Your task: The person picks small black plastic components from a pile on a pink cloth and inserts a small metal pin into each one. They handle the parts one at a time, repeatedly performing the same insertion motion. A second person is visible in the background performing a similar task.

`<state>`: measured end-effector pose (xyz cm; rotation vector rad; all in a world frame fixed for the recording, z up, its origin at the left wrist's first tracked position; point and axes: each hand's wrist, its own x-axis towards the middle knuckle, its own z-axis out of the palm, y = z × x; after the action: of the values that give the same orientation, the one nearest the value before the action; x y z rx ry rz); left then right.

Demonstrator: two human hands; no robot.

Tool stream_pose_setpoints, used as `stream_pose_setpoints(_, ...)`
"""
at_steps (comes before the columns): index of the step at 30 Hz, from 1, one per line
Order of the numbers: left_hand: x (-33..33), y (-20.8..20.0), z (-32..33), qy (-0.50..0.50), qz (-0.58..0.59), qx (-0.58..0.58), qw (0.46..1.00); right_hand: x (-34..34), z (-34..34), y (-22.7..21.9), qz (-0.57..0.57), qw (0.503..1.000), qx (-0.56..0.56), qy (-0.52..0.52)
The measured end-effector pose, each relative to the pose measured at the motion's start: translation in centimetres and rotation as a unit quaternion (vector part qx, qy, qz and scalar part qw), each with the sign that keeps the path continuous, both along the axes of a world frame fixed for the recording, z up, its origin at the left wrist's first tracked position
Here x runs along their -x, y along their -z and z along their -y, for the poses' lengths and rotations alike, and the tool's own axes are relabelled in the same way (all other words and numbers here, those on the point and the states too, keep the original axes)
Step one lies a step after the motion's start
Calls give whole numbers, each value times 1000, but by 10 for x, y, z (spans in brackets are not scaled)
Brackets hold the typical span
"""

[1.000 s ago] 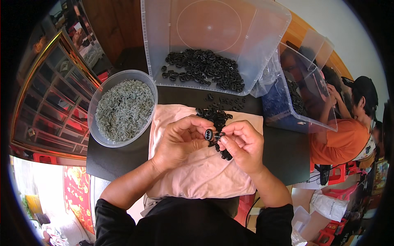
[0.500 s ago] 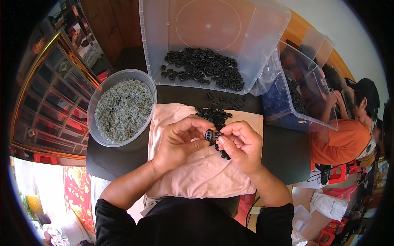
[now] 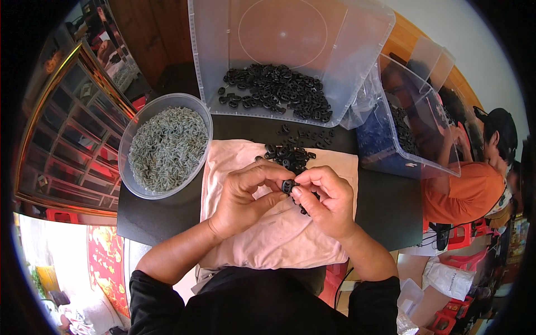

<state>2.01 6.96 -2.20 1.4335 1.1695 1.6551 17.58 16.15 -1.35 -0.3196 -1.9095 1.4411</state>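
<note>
Between my two hands is a small black double-hole cord lock (image 3: 288,186), held over a pink cloth (image 3: 240,245). My left hand (image 3: 245,192) pinches its left side with thumb and fingers. From the right, the thumb and forefinger of my right hand (image 3: 326,195) press against its other end, hiding part of it. A pile of loose black cord lock parts (image 3: 293,158) lies on the cloth just beyond my fingers. To the left, a round clear tub (image 3: 207,131) holds a heap of small metal springs (image 3: 167,148).
A large translucent bin (image 3: 215,44) tipped toward me holds many black parts (image 3: 273,92). At right stands a clear box (image 3: 385,153) with more of them. A person in an orange shirt (image 3: 463,192) works beyond it. The dark table (image 3: 388,212) extends under the cloth.
The cord lock's two parts, apart with a spring showing between them before, are now closer together and the spring is out of sight. My right fingers have moved slightly left.
</note>
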Motion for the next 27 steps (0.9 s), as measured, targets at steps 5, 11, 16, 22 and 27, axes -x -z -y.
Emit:
stream_pose_setpoints(5, 2, 1, 3, -5, 21, 21, 1000, 0, -2, -3, -13, 993, 114, -41)
stream_pose_setpoints(11, 1, -5, 7, 31, 90, 32, 995, -5, -11, -6, 1, 979, 167, -121)
stream_pose_setpoints(16, 4, -8, 8, 97, 142, 46, 984, -7, -15, -12, 29, 964, 179, -194)
stream_pose_setpoints(22, 6, -8, 10, 150, 193, 54, 968, -8, -17, -10, 33, 968, 104, -228)
stream_pose_setpoints(27, 7, -8, 10, 181, 194, 67, 962, -6, -13, -10, 15, 973, 76, -219)
